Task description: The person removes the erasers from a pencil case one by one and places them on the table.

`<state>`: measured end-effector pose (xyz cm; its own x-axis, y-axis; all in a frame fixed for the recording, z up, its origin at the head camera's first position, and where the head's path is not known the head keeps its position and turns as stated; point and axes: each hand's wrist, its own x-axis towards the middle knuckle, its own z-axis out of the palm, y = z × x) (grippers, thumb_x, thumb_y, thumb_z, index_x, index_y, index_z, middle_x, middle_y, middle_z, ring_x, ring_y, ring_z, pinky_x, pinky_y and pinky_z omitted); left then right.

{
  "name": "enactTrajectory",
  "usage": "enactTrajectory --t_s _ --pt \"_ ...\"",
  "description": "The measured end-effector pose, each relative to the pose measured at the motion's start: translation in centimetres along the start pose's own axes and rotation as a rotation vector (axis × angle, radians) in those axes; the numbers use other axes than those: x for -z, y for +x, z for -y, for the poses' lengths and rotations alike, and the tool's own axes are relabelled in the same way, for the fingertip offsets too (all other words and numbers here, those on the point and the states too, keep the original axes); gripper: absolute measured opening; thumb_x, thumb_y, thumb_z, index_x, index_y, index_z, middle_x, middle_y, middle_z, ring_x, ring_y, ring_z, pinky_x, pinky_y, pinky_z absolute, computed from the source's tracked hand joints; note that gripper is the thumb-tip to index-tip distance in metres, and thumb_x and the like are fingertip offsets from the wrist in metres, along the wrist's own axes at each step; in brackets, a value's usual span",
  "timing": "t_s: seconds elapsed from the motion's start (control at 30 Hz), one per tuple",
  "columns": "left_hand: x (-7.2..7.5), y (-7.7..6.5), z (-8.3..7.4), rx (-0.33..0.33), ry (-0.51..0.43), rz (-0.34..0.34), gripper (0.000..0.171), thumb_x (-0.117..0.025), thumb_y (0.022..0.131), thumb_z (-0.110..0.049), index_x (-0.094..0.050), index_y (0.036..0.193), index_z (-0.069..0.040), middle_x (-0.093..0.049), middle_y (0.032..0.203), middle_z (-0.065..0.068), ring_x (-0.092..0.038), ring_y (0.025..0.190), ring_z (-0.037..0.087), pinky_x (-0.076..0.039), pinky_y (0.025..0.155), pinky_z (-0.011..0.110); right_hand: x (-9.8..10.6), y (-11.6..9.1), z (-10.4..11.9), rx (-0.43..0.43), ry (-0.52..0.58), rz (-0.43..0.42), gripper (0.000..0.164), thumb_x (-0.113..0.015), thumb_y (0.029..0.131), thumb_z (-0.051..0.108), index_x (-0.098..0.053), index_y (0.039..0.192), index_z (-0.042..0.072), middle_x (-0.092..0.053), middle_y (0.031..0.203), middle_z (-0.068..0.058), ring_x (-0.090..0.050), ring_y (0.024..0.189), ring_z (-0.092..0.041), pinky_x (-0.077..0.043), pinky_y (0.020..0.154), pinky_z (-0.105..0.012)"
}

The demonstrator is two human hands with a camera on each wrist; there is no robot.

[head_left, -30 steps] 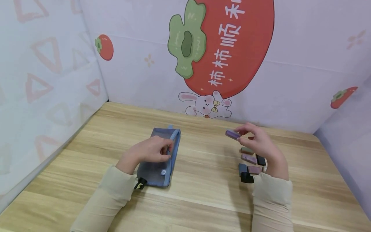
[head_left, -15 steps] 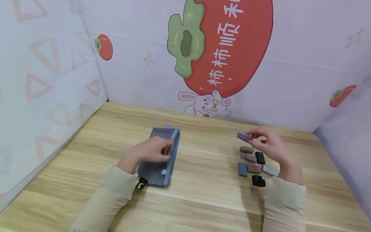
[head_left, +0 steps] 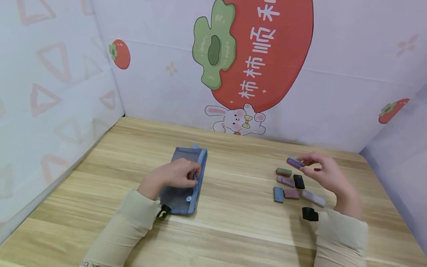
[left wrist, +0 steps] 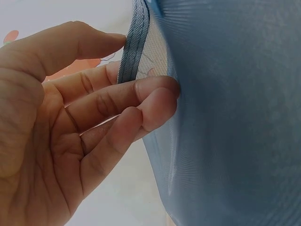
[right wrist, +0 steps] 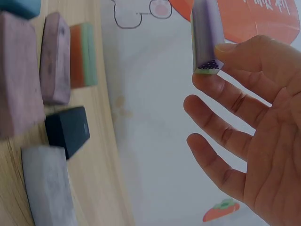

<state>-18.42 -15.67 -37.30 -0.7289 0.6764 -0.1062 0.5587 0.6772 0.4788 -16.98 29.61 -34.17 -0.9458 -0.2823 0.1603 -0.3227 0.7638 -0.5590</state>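
At the left of the head view, a blue mesh zip pouch (head_left: 176,202) lies on the table. My left hand (head_left: 178,174) is over it; in the left wrist view, thumb and forefinger pinch the woven trim of the pouch's mouth, and the other fingers curl against the mesh. My right hand (head_left: 325,168) pinches a purple eraser (head_left: 295,163) above the table. Below it lie several erasers: a green and orange one (head_left: 284,172), a mauve one (head_left: 285,181), a black one (head_left: 299,181), a blue one (head_left: 278,194), a pink one (head_left: 291,194) and a whitish one (head_left: 313,198).
The wooden table (head_left: 233,230) meets a printed back wall (head_left: 160,85), with side walls at left and right. Black wrist-camera parts show by both cuffs. Bare wood lies between the pouch and the erasers.
My right hand has moved rightward and slightly nearer with the purple eraser, uncovering the whitish eraser and the black one. My left hand stays at the pouch.
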Motion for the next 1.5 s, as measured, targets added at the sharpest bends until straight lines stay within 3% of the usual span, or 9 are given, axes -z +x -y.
enactTrajectory --t_s 0.33,0.53,0.97,1.17,1.37,1.5 --pt "-0.3 0.1 0.1 0.008 -0.003 0.007 0.007 -0.067 0.089 -0.016 -0.062 0.094 -0.013 -0.056 0.068 -0.007 -0.049 0.058 0.006 -0.043 0.060 0.023 0.8 -2.2 -3.2 -0.077 -0.034 -0.001 0.028 -0.068 0.090 0.005 -0.066 0.117 -0.002 -0.067 0.106 -0.017 -0.045 0.085 0.016 -0.047 0.068 -0.017" --pt "-0.5 0.0 0.3 0.048 -0.021 0.036 0.009 -0.067 0.090 -0.016 -0.063 0.097 -0.013 -0.056 0.067 -0.006 -0.048 0.057 0.006 -0.042 0.059 0.023 1.1 -2.9 -4.8 -0.100 -0.068 0.010 0.027 -0.069 0.089 0.007 -0.067 0.115 -0.001 -0.069 0.102 -0.018 -0.047 0.085 0.013 -0.044 0.067 -0.020" --pt "-0.4 0.0 0.2 0.052 -0.018 0.042 0.010 -0.067 0.090 -0.015 -0.063 0.099 -0.013 -0.058 0.069 -0.006 -0.050 0.059 0.006 -0.044 0.060 0.023 1.0 -3.6 -6.8 -0.114 -0.093 0.047 0.026 -0.068 0.088 0.005 -0.068 0.112 -0.004 -0.069 0.099 -0.017 -0.048 0.082 0.013 -0.042 0.066 -0.020" --pt "-0.5 0.1 0.2 0.058 -0.014 0.038 0.011 -0.067 0.090 -0.015 -0.063 0.099 -0.013 -0.058 0.070 -0.006 -0.050 0.059 0.007 -0.044 0.059 0.023 0.8 -3.7 -7.3 -0.136 -0.092 0.092 0.027 -0.068 0.088 0.007 -0.068 0.114 -0.003 -0.069 0.102 -0.018 -0.052 0.084 0.004 -0.043 0.066 -0.021" --pt "-0.6 0.1 0.0 0.065 -0.013 0.045 0.011 -0.067 0.090 -0.015 -0.064 0.100 -0.013 -0.057 0.070 -0.006 -0.049 0.060 0.007 -0.043 0.059 0.023 0.5 -3.6 -7.5 -0.149 -0.076 0.154 0.027 -0.068 0.088 0.005 -0.067 0.113 -0.005 -0.068 0.102 -0.020 -0.058 0.088 -0.014 -0.045 0.066 -0.022" --pt "-0.6 0.1 -0.1 0.065 -0.014 0.041 0.012 -0.067 0.090 -0.014 -0.064 0.101 -0.013 -0.056 0.069 -0.006 -0.049 0.059 0.007 -0.042 0.058 0.023 0.4 -3.5 -7.5 -0.162 -0.097 0.176 0.026 -0.068 0.088 0.005 -0.067 0.112 -0.004 -0.068 0.099 -0.016 -0.057 0.087 -0.014 -0.043 0.068 -0.023"
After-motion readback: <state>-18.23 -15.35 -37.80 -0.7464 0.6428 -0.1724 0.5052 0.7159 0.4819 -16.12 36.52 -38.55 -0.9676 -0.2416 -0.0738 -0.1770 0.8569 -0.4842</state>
